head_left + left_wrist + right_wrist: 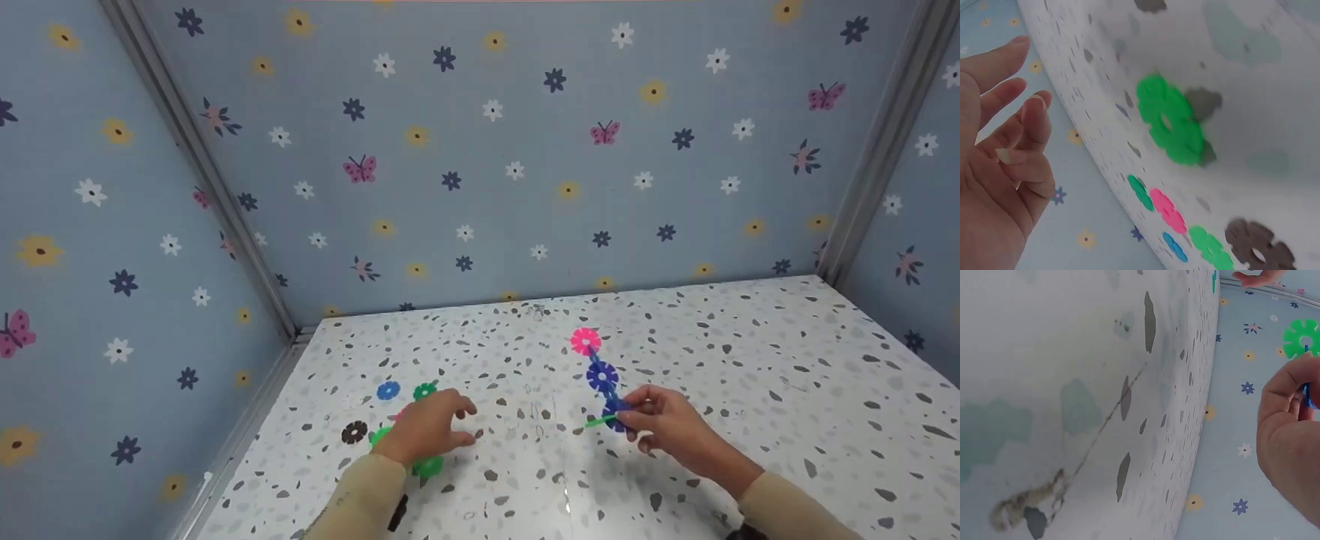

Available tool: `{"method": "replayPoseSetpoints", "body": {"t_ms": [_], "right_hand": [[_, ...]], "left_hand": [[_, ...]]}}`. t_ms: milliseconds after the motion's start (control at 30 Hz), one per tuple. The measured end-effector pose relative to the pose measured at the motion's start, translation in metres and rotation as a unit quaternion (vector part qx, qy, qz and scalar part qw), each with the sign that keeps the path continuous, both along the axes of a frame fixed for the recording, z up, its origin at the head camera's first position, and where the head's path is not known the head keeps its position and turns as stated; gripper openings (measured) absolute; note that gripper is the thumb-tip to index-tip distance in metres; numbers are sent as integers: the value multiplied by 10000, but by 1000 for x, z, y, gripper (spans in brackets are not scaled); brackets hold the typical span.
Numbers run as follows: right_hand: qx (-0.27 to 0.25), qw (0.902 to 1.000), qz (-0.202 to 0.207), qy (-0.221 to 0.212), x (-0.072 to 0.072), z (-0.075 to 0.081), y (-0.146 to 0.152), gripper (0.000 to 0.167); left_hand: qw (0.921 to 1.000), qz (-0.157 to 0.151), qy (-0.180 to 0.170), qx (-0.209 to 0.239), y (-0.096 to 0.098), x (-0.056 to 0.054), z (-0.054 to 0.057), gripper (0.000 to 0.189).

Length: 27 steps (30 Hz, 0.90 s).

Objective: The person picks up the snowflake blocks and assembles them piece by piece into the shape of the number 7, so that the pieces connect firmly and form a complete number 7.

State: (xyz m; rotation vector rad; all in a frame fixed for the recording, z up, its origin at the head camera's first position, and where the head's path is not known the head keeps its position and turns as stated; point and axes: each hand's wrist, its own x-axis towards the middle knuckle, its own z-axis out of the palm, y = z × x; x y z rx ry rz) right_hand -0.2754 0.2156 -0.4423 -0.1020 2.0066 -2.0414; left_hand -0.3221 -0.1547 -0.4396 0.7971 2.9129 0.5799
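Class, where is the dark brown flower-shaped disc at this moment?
In the head view, the dark brown disc lies toward the left of the speckled tabletop, left of the left hand, with the blue disc beyond it and slightly right.

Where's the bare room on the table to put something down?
Bare table lies between the left hand and the right hand, and a wider patch between the right hand and the right wall. It's crowded around the left hand, with a brown disc, a blue disc, a pink disc and green discs.
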Motion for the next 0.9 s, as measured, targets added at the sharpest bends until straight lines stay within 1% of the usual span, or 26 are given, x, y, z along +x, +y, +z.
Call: {"method": "replayPoseSetpoints", "body": {"t_ms": [167,300,500,667,900], "right_hand": [[120,9998,-142,-98,-2,-1,-1,17],[190,9996,-193,-100,-2,-3,-1,17],[219,9996,-150,-94,-2,-4,-1,20],[203,9997,-105,-89,-1,-5,0,21],[134,9999,-49,-13,0,-8,1,20]], "left_hand": [[9982,243,-448,-301,-23,-4,1,36],[9943,365,-890,-463,-34,-6,4,34],[9859,430,-1399,-815,-38,-4,9,31],[9790,602,-1632,-1065,-38,-2,13,32],[9738,734,-1843,-1112,-38,-3,12,33]]}}
